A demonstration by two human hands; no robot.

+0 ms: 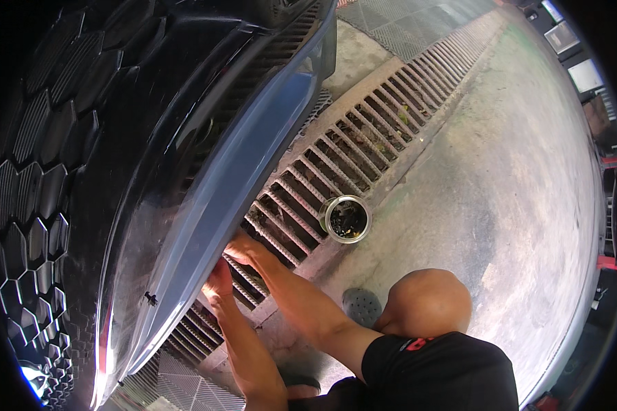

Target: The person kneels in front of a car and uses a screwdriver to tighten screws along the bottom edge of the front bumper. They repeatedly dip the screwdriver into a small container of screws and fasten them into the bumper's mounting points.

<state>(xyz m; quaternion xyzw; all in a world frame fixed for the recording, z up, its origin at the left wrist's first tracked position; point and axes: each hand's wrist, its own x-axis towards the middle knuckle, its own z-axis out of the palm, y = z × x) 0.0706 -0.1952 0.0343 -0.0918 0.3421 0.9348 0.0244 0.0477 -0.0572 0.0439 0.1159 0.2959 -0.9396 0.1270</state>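
Observation:
The black front bumper (144,137) of a car fills the left side. Along its lower edge runs a long blue-grey lip (226,171). My left hand (219,282) reaches in beneath the lip's edge, and its fingers are out of sight behind it. Just beyond it, my right hand (243,248) also tucks under the same edge, close to the left one. What the fingertips touch is hidden. To the right of my hands stands an open round can (348,219) with dark small pieces inside.
A floor drain with a rusty bar grate (363,140) runs diagonally beneath the bumper. Right of it lies stained concrete floor (487,178). My knee (428,301) and a grey perforated shoe (362,307) are near my right arm. Grey floor tiles (408,31) lie at the far end.

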